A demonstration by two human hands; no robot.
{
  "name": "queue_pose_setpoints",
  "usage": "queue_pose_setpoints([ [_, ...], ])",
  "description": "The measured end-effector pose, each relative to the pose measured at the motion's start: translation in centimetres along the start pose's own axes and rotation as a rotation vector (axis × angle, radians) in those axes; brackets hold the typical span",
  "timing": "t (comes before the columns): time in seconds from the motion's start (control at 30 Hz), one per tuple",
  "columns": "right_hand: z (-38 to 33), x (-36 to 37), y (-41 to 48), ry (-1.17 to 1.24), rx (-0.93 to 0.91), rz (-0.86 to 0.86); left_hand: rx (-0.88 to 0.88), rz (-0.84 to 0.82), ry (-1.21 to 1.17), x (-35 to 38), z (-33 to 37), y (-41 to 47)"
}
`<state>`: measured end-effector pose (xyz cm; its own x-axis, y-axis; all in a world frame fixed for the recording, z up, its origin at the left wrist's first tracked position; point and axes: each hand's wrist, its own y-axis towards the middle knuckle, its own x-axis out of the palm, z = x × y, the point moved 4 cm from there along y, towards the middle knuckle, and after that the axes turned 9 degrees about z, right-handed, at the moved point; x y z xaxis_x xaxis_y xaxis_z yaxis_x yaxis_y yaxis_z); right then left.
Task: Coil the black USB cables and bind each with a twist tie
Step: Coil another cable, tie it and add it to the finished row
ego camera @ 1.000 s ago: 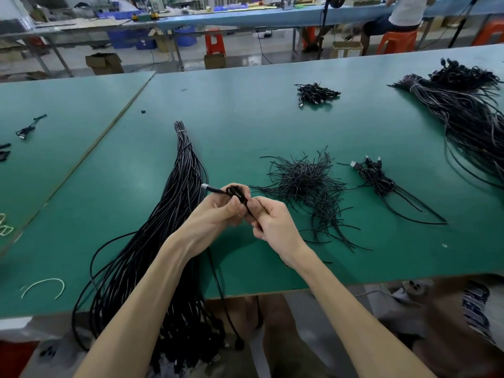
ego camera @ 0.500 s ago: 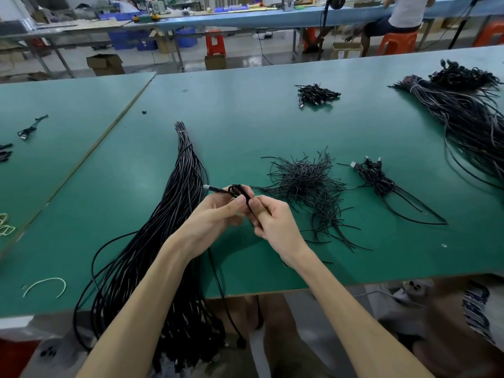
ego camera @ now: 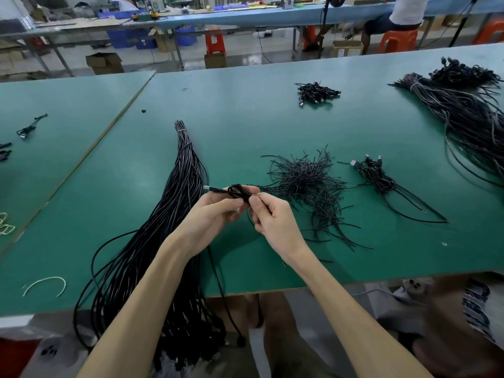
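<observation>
Cable tail (ego camera: 218, 279): hangs off the near edge of the worktop (ego camera: 245, 118) and runs up under the left hand to the coil.
Left hand (ego camera: 215, 214) grip: fingers curled round the small coil (ego camera: 240, 191); its plug (ego camera: 207, 188) points left.
Right hand (ego camera: 275, 222) grip: thumb and forefinger pinch the coil's right side. Whether a twist tie is in the pinch is too small to tell.
Key relation: the coil lies between both hands with its long axis left-right. The right hand is nearer the tie pile (ego camera: 308, 181), just beyond it.
Loose cables (ego camera: 174, 208): a long bundle left of the hands.
Finished coils (ego camera: 377, 178): right of the tie pile; another heap (ego camera: 316, 91) farther back.
</observation>
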<state>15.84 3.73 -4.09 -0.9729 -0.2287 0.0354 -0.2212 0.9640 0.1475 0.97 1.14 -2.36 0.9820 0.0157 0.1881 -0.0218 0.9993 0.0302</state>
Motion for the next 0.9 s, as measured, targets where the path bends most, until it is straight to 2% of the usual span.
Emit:
queue_pose_setpoints([
  [0.23, -0.14, 0.14, -0.04, 0.036, 0.025, -0.044, -0.037, -0.030, -0.031, -0.18, 0.16, -0.35],
  [0.6, 0.05, 0.14, -0.02, -0.074, -0.041, -0.037, -0.014, -0.032, -0.012, -0.28, 0.06, -0.17],
  [0.9, -0.34, 0.30, -0.31, -0.156, -0.048, -0.074, 0.014, 0.103, 0.049, -1.04, -0.25, 0.05],
])
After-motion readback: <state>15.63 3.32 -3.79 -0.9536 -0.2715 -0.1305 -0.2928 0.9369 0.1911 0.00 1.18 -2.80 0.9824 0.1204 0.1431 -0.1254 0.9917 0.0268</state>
